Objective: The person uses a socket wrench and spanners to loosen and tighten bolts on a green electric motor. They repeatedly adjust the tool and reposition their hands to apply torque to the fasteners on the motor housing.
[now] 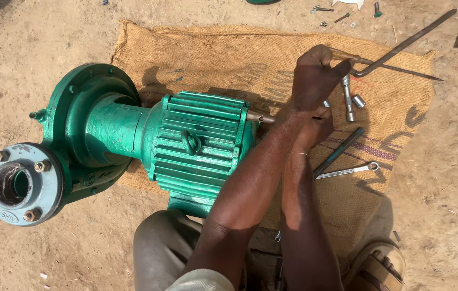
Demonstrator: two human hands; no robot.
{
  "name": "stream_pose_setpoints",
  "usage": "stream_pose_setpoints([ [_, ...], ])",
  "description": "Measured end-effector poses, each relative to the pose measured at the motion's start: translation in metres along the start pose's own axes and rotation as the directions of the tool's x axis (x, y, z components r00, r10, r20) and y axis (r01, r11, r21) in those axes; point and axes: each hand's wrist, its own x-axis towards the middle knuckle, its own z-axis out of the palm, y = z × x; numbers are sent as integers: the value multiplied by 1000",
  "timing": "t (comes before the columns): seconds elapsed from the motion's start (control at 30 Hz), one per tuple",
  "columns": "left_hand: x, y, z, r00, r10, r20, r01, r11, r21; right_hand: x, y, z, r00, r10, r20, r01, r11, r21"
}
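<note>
lying left-right, green motor (199, 143) shaft toward hands (315, 75).

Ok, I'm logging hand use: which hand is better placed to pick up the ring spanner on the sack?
Probably the right hand: it sits nearer the ring spanner, while the left hand grips the bent rod.

Two bare forearms reach forward side by side, nearly touching. The left hand (315, 75) sits higher, knuckles up, fingers curled in a closed grip. The right hand (315, 129) lies beneath it, mostly hidden.
</note>
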Motion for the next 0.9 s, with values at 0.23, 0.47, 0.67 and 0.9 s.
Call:
stream_pose_setpoints([
  [0.23,-6,-21,5,998,-24,-56,31,992,126,-5,5,-1,1000,25,9,-25,1000,10],
  [0.47,-22,7,6,999,-48,6,48,995,89,-36,13,-21,999,-22,-24,21,999,-28],
  [0.67,-149,32,-36,916,244,318,-323,920,223,-62,-7,-26,966,-256,41,259,959,-112],
  [0.9,-191,17,-75,739,416,530,-660,608,442,-27,-66,-39,856,-194,480,404,830,-385],
])
